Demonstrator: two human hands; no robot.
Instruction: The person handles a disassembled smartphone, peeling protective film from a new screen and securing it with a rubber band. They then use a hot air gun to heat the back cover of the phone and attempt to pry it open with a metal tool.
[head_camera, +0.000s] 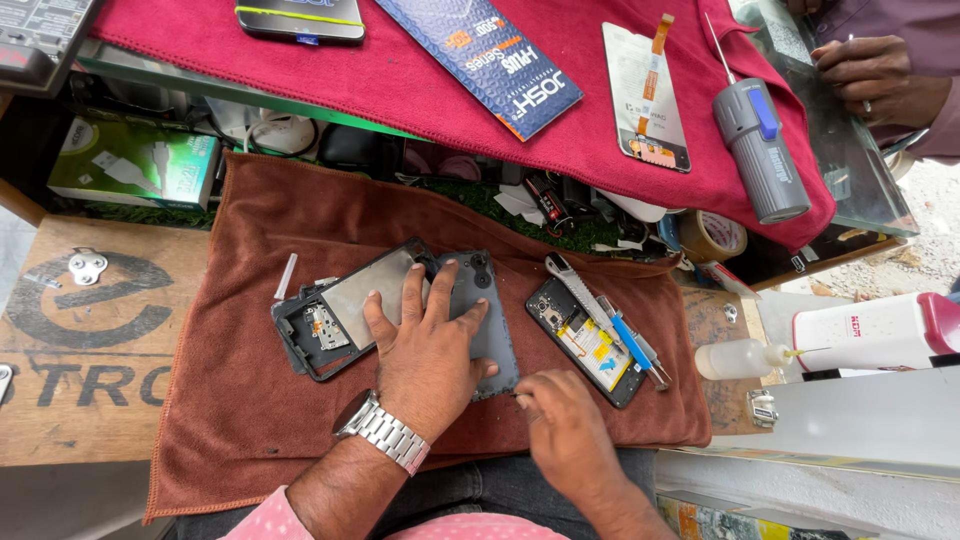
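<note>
Nearest the camera, the left hand (428, 350), with a metal watch (383, 432) on its wrist, lies flat with fingers spread on a dark grey phone back cover (490, 320). It holds nothing; it presses the cover down on the brown cloth (240, 400). The cover's long axis runs near to far, tilted slightly left at the far end. To its left, just beside it and partly under the fingers, lies an opened phone frame (325, 325). The right hand (565, 425) sits at the cover's near right corner, fingers pinched narrow at the edge; whether they hold a small tool I cannot tell. Right of that hand lies another opened phone (588, 345) with tweezers (575, 285) and a blue-handled tool (630, 340) across it.
</note>
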